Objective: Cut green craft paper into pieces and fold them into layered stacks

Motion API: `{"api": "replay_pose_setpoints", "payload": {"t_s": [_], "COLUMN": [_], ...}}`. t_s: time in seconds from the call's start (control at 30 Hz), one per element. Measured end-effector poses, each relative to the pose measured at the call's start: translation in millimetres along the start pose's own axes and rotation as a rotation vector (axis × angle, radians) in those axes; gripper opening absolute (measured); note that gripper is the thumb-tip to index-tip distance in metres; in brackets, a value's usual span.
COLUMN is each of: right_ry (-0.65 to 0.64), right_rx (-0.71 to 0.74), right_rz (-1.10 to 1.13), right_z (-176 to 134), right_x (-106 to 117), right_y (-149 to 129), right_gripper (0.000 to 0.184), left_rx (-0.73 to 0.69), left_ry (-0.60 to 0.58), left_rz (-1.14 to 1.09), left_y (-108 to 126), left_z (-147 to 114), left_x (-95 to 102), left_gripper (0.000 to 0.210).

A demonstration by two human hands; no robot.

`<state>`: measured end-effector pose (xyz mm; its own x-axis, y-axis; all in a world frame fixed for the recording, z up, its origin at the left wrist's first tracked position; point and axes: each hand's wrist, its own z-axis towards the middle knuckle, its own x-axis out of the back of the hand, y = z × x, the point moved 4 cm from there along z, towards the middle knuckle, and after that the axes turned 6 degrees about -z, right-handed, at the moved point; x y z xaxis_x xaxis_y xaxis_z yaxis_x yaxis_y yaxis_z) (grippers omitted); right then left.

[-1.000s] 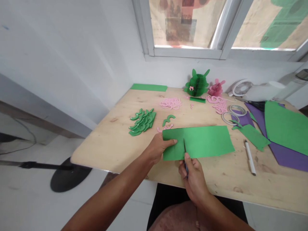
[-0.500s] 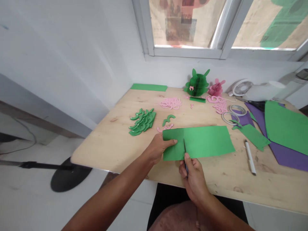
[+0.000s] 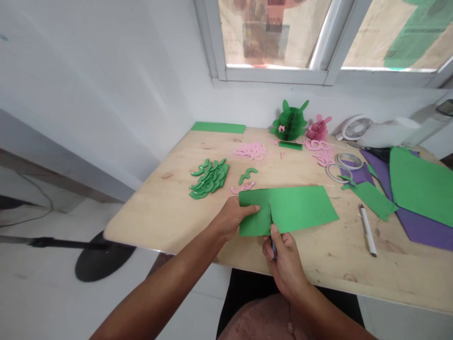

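A long green sheet of paper (image 3: 300, 206) is held above the front of the table, its left part darker than its right. My left hand (image 3: 234, 217) grips its left end, thumb on top and fingers hidden beneath. In my right hand (image 3: 285, 255) is a pair of scissors (image 3: 271, 218), gripped at the handles. One narrow dark blade shows over the paper, along the line where the two shades meet; the other blade is hidden. Just beyond the sheet lie curved green pieces (image 3: 248, 175) and a pink wavy piece (image 3: 242, 188).
Green cutouts (image 3: 209, 179) are heaped at left, pink cutouts (image 3: 251, 151) behind. Green (image 3: 290, 123) and pink (image 3: 318, 128) paper figures stand by the wall. At right are tape rolls (image 3: 349, 161), a white marker (image 3: 368, 230), purple sheets (image 3: 421, 226) and a fan (image 3: 356, 127).
The sheet's right part has swung slightly, its right edge now further left. The scissors stay along the same line, and both hands have hardly moved.
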<state>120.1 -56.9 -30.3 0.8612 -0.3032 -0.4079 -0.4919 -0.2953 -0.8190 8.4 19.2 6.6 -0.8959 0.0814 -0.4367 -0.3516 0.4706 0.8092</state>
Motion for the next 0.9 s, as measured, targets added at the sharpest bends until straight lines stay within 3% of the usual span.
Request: {"api": "replay_pose_setpoints", "payload": {"t_s": [0.9], "right_ry": [-0.024], "right_rx": [-0.028], "right_rz": [-0.047], "right_z": [1.5], "right_x": [4.4], "right_y": [3.4], "right_gripper": [0.044], "left_rx": [0.044], "left_ry": [0.0], "left_rz": [0.01], "left_y": [-5.5], "left_z": [6.1], "left_x": [6.8], "left_gripper": [0.044]}}
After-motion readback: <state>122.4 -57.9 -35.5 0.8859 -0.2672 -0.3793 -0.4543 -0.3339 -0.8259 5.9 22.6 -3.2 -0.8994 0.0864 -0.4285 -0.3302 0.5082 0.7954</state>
